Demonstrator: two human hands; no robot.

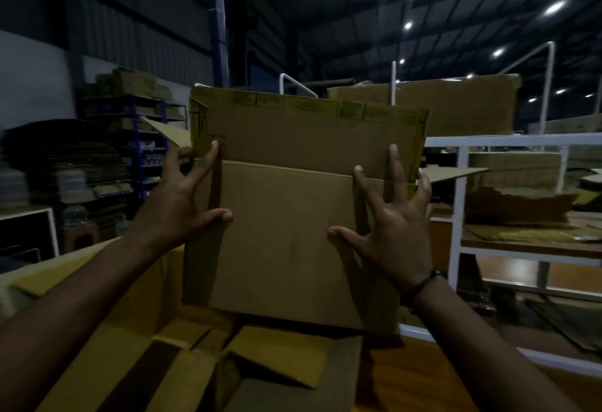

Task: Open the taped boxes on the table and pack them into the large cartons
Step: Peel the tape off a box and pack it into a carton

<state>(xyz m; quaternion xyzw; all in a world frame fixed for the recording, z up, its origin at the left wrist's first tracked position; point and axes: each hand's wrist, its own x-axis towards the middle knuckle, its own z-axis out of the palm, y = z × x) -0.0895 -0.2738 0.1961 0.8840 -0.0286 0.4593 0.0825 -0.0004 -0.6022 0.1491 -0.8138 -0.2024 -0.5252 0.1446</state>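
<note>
A brown cardboard box (286, 216) is held up in front of me, its flaps open and yellow printed tape along the upper edges. My left hand (182, 203) grips its left edge, thumb on the front face and fingers round the side. My right hand (391, 225) grips the right edge, with spread fingers on the front and others curled round the side. Below it lies a large open carton (107, 340) with flattened cardboard pieces (277, 356) inside.
A white metal frame (459, 203) with a wooden shelf stands to the right, holding torn cardboard (518, 206). Large cartons (456, 108) rise behind the box. Blue shelving (140, 137) with stacked cardboard stands at the left. A wooden table edge (433, 375) shows lower right.
</note>
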